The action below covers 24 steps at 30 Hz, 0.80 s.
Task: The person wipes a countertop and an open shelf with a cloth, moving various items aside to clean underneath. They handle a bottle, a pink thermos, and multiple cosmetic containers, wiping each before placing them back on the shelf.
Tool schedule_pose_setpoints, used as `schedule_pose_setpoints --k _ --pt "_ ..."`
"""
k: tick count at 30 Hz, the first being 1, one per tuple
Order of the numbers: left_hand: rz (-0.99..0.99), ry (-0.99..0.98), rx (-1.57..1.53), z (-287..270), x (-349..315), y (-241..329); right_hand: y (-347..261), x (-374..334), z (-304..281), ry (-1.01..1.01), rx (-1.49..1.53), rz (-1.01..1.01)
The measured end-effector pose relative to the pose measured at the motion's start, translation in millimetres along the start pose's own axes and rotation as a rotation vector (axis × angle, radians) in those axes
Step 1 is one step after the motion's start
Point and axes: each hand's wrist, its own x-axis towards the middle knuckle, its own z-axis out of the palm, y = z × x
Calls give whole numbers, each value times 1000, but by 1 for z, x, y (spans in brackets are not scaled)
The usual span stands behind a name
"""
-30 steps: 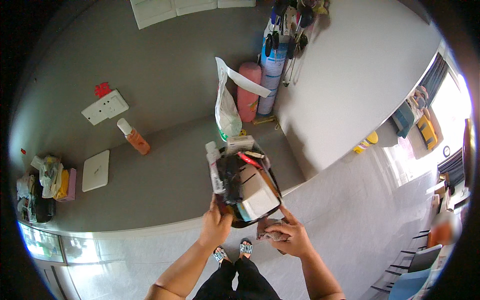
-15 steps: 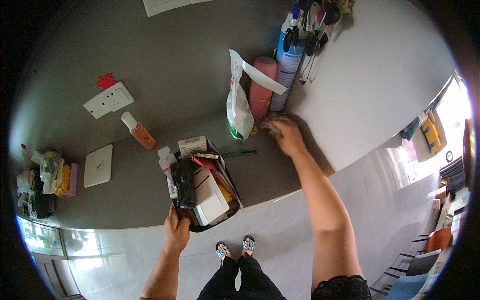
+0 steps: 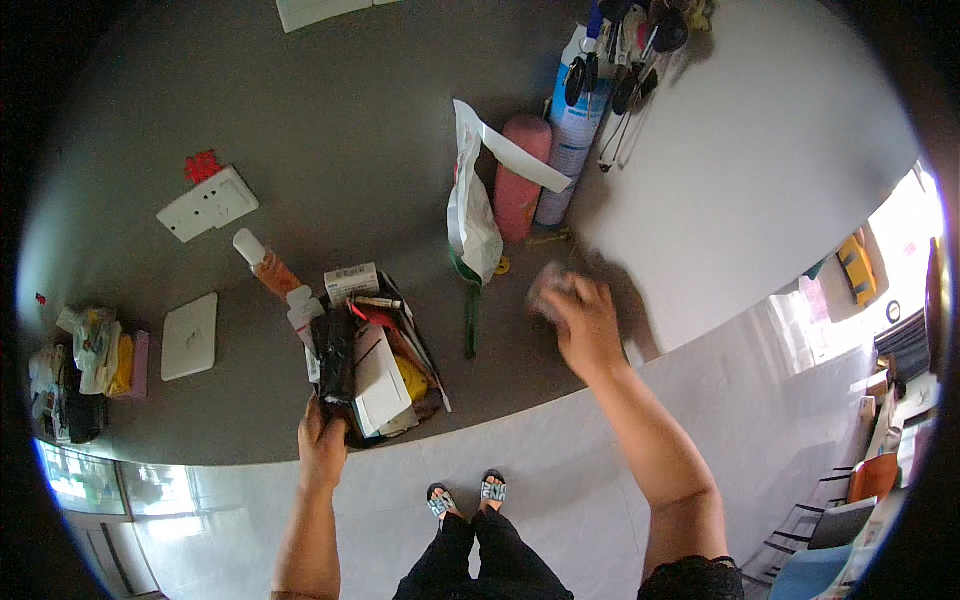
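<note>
My left hand (image 3: 323, 448) is closed on the near left corner of a dark open box (image 3: 437, 385) at the shelf's front edge. Inside it are a black wrapped bundle (image 3: 337, 352), a white flat box (image 3: 382, 380), a small white carton (image 3: 351, 281) and several other items. My right hand (image 3: 590, 325) is closed over the shelf to the right, with a small greyish thing blurred at its fingertips. Between the hands lies a thin green stick (image 3: 471, 325). Beyond it stand a white pouch (image 3: 474, 210), a pink bottle (image 3: 521, 180) and a blue-and-white spray can (image 3: 573, 140).
A white-capped orange bottle (image 3: 272, 270) stands behind the box. Farther left are a white square device (image 3: 189, 337) and a cluster of bags (image 3: 97, 350). A socket strip (image 3: 208, 204) is on the back wall. Keys (image 3: 628, 75) hang at the right; a white panel (image 3: 760, 170) bounds that side.
The box has shifted left with my left hand. My right hand has come back from the corner, nearer to me. The green stick has turned from lying crosswise to pointing toward me.
</note>
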Motion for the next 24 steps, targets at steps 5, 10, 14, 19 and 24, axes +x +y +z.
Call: schedule_pose_setpoints --k 5,10,14,19,24 --pt "-106 46 -115 14 -6 11 24 29 33 -184 -210 349" --pt "18 225 -261 20 -39 5 13 -38 15 -98 -200 358" --pt "339 238 -149 16 -84 -65 -2 -109 -16 -107 -224 345" --pt "672 226 38 35 -96 -64 -24 -62 -63 71 -83 172" --pt "216 398 -312 35 -52 -10 35 27 19 149 30 64"
